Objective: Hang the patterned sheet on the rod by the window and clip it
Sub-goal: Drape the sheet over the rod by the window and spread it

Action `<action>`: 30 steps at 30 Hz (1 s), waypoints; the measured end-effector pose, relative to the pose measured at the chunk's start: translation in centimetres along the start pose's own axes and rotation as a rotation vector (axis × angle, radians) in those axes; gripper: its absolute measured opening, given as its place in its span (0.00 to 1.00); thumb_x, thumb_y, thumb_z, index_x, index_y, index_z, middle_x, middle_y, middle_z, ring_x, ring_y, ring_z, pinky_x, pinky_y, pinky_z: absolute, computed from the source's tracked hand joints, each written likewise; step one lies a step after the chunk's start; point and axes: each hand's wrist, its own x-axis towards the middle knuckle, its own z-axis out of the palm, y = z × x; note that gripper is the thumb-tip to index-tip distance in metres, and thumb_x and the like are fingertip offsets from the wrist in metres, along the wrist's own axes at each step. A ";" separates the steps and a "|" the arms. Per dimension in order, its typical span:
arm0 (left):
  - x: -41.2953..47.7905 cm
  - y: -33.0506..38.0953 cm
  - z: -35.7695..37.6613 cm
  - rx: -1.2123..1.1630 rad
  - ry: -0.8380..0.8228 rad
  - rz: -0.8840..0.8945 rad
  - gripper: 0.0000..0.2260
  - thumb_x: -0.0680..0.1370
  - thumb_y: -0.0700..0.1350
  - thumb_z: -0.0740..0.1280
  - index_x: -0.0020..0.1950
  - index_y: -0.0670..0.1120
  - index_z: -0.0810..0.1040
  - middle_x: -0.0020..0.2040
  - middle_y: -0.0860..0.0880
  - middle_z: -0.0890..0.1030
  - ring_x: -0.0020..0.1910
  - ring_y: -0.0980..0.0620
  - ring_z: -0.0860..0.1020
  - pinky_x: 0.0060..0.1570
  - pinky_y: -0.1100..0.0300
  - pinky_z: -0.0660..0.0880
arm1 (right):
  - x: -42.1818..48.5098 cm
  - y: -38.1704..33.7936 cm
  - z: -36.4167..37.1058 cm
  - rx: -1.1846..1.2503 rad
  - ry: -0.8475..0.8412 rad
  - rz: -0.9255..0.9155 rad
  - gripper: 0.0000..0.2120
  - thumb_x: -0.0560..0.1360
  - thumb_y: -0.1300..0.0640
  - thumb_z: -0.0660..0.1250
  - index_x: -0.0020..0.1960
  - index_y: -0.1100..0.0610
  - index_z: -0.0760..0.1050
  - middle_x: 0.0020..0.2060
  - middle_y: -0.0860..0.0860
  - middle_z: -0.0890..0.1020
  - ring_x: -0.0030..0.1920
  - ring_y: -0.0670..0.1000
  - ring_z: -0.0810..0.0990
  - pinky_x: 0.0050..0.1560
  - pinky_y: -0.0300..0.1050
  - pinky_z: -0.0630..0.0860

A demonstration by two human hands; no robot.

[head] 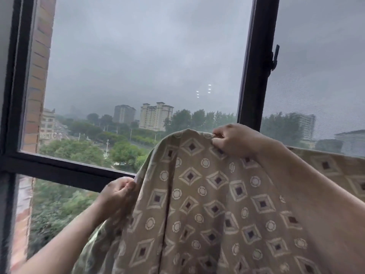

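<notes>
Now you are holding the sheet (207, 204) up across the lower right of the frame, before the window (254, 76): your left hand (118, 191) is pinching its left edge, your right hand (235, 140) gripping its top.

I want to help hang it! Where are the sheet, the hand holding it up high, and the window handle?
patterned sheet (207, 204): head view, middle of the cloth.
right hand (235, 140): head view, back of the hand.
window handle (275, 56): head view, its lever.
</notes>
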 end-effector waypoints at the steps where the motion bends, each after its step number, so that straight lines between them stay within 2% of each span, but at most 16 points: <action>1: -0.3 0.1 0.6 -0.027 -0.010 0.007 0.22 0.71 0.67 0.59 0.42 0.51 0.80 0.35 0.54 0.81 0.36 0.55 0.75 0.40 0.52 0.72 | 0.1 -0.3 0.6 -0.011 0.006 -0.010 0.15 0.78 0.41 0.57 0.43 0.50 0.74 0.40 0.45 0.79 0.43 0.49 0.78 0.44 0.49 0.74; 3: 0.2 1.7 1.3 -0.053 0.047 0.045 0.23 0.72 0.67 0.60 0.44 0.49 0.80 0.34 0.53 0.80 0.34 0.57 0.74 0.39 0.53 0.73 | 0.4 -0.4 1.9 -0.064 0.083 -0.023 0.16 0.79 0.37 0.54 0.44 0.47 0.71 0.40 0.43 0.77 0.43 0.49 0.76 0.43 0.49 0.70; 6: 2.5 4.7 1.7 -0.052 0.106 0.117 0.12 0.74 0.58 0.67 0.46 0.51 0.82 0.37 0.53 0.83 0.34 0.60 0.76 0.38 0.60 0.73 | 0.8 -0.2 2.7 -0.109 0.195 -0.031 0.14 0.81 0.42 0.53 0.42 0.47 0.69 0.41 0.45 0.76 0.43 0.52 0.74 0.43 0.48 0.66; 7: 3.3 5.4 1.7 -0.053 0.102 0.138 0.09 0.76 0.53 0.68 0.43 0.49 0.82 0.35 0.53 0.83 0.32 0.61 0.76 0.36 0.60 0.72 | 0.8 -0.1 2.7 -0.107 0.196 -0.030 0.14 0.81 0.43 0.54 0.40 0.47 0.68 0.40 0.45 0.75 0.43 0.52 0.73 0.43 0.48 0.65; 10: 4.6 6.3 0.7 -0.077 0.166 0.152 0.13 0.78 0.43 0.68 0.33 0.44 0.77 0.26 0.55 0.75 0.29 0.58 0.71 0.31 0.60 0.67 | 0.7 0.8 2.7 -0.099 0.190 -0.022 0.14 0.80 0.44 0.55 0.38 0.47 0.68 0.37 0.43 0.75 0.42 0.52 0.75 0.43 0.48 0.65; 12: 3.9 4.8 -0.8 -0.074 0.052 0.078 0.14 0.76 0.46 0.71 0.33 0.40 0.76 0.27 0.53 0.73 0.30 0.53 0.71 0.30 0.61 0.68 | 0.3 1.4 2.6 -0.083 0.206 -0.017 0.14 0.80 0.44 0.56 0.38 0.47 0.69 0.35 0.42 0.75 0.41 0.52 0.76 0.42 0.48 0.66; 14: 1.7 2.6 -1.3 0.013 -0.185 -0.061 0.21 0.69 0.59 0.74 0.37 0.42 0.76 0.29 0.53 0.74 0.31 0.55 0.71 0.33 0.59 0.70 | 0.1 1.9 2.6 -0.091 0.218 -0.009 0.14 0.80 0.44 0.56 0.39 0.47 0.71 0.34 0.41 0.75 0.41 0.52 0.76 0.42 0.47 0.65; 15: 0.4 1.5 -1.0 0.078 -0.252 -0.120 0.25 0.65 0.65 0.74 0.39 0.43 0.76 0.31 0.54 0.74 0.32 0.56 0.71 0.35 0.59 0.70 | 0.0 1.9 2.6 -0.102 0.219 -0.006 0.14 0.80 0.43 0.56 0.40 0.48 0.71 0.34 0.41 0.75 0.41 0.52 0.76 0.42 0.47 0.65; 16: -0.7 0.8 -0.2 0.102 -0.266 -0.149 0.26 0.61 0.67 0.74 0.41 0.45 0.77 0.32 0.55 0.76 0.32 0.58 0.72 0.36 0.58 0.70 | 0.1 1.8 2.8 -0.110 0.219 -0.007 0.14 0.80 0.43 0.56 0.41 0.48 0.71 0.35 0.41 0.75 0.42 0.52 0.76 0.42 0.47 0.65; 19: -1.6 0.6 2.6 0.114 -0.148 -0.085 0.17 0.63 0.58 0.74 0.45 0.51 0.78 0.38 0.54 0.82 0.37 0.59 0.79 0.42 0.55 0.77 | 0.6 0.8 3.3 -0.128 0.238 -0.022 0.15 0.79 0.39 0.55 0.40 0.47 0.69 0.36 0.41 0.75 0.42 0.51 0.76 0.43 0.48 0.66; 22: -0.9 1.7 3.4 0.151 -0.127 -0.062 0.15 0.63 0.58 0.71 0.47 0.54 0.79 0.41 0.58 0.83 0.41 0.61 0.81 0.43 0.58 0.78 | 1.0 0.0 3.6 -0.148 0.240 -0.005 0.18 0.78 0.35 0.53 0.45 0.47 0.71 0.39 0.44 0.75 0.43 0.51 0.74 0.45 0.48 0.66; 24: -1.7 0.5 3.1 0.169 -0.276 -0.128 0.15 0.63 0.54 0.73 0.48 0.53 0.79 0.42 0.58 0.84 0.42 0.63 0.81 0.44 0.61 0.79 | 1.0 -0.1 3.5 -0.152 0.233 0.006 0.19 0.78 0.34 0.52 0.46 0.48 0.71 0.39 0.45 0.75 0.44 0.52 0.74 0.45 0.49 0.67; 27: -5.7 -3.1 3.6 0.467 -0.627 -0.269 0.15 0.61 0.50 0.72 0.47 0.51 0.79 0.41 0.59 0.84 0.40 0.63 0.80 0.40 0.65 0.78 | 0.7 0.1 3.6 -0.175 0.240 0.012 0.20 0.78 0.33 0.52 0.43 0.48 0.69 0.38 0.44 0.74 0.43 0.52 0.75 0.45 0.49 0.67; 30: -8.5 -6.0 4.4 0.455 -0.679 -0.334 0.10 0.62 0.50 0.65 0.42 0.51 0.79 0.35 0.58 0.80 0.36 0.63 0.76 0.37 0.63 0.75 | 0.6 0.3 4.0 -0.175 0.243 0.039 0.16 0.78 0.35 0.54 0.44 0.46 0.68 0.43 0.46 0.76 0.45 0.52 0.74 0.47 0.49 0.67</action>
